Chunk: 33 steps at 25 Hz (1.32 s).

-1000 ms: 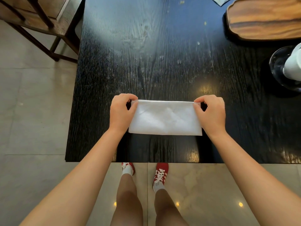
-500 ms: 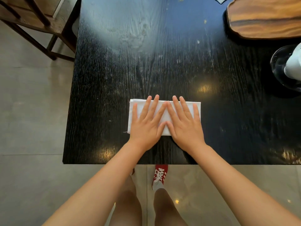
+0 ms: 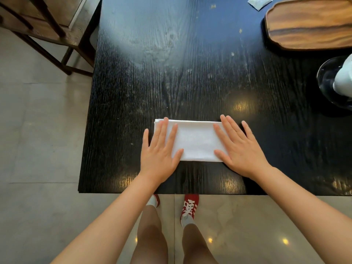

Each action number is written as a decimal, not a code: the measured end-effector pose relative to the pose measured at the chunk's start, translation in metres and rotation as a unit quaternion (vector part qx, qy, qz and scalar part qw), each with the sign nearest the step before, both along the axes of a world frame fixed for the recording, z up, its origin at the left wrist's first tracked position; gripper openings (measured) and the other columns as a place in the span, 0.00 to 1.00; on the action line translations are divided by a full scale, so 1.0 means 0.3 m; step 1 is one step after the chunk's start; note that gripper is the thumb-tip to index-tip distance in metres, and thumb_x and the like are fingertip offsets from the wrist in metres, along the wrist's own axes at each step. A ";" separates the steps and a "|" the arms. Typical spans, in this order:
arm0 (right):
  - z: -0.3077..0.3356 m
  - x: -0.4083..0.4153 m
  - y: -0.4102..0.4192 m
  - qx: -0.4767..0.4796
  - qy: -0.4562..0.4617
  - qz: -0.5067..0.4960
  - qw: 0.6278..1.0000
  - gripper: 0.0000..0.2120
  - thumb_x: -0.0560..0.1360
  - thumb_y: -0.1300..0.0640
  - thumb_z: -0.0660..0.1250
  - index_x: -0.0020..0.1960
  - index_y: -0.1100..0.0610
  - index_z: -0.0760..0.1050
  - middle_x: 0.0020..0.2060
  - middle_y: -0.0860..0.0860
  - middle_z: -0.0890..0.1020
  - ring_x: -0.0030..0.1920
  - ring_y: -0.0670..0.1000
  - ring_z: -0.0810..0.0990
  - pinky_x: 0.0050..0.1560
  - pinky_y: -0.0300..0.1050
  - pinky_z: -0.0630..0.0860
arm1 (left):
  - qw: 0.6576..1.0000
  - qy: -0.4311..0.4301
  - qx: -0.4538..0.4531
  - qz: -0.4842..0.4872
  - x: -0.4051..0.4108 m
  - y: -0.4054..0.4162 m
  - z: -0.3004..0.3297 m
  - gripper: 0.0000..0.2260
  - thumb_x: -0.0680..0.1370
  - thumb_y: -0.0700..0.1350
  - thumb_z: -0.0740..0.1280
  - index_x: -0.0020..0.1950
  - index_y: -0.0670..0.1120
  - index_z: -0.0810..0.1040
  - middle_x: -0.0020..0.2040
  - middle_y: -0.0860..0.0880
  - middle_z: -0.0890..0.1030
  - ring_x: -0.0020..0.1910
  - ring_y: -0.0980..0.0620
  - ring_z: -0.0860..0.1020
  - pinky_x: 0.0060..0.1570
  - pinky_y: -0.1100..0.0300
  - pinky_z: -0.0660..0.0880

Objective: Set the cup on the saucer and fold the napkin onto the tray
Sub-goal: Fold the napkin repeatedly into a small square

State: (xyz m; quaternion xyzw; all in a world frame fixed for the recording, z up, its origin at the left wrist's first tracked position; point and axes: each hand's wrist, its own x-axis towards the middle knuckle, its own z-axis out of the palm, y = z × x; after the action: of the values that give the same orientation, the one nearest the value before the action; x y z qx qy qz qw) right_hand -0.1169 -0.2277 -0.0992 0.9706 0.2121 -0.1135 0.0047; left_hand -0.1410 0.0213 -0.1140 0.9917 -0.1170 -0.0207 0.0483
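Napkin [image 3: 196,141] folded, near table [image 3: 133,92] edge; left hand [image 3: 159,151] and right hand [image 3: 241,149] flat, unclenched, pressing its ends. Press outward evenly, then carry far right to tray [image 3: 308,23].

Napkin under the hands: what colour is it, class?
Plain white, no pattern; the napkin shows best in the head view, against the black table.
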 end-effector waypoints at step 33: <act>-0.030 -0.385 0.100 0.231 -0.163 0.210 0.936 0.11 0.73 0.64 0.68 0.55 0.59 0.81 0.56 0.56 0.82 0.60 0.55 0.78 0.64 0.51 0.70 | 0.970 0.022 -0.031 -0.240 0.150 -0.061 0.024 0.38 0.71 0.70 0.55 0.76 0.53 0.54 0.77 0.42 0.52 0.76 0.45 0.49 0.69 0.32 0.47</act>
State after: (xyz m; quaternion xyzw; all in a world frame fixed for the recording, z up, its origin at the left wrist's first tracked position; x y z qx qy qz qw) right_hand -0.2324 -0.1978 -0.1081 0.8836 0.4275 0.1017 -0.1620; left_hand -0.0962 0.0030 -0.1067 0.9321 -0.3510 -0.0495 0.0748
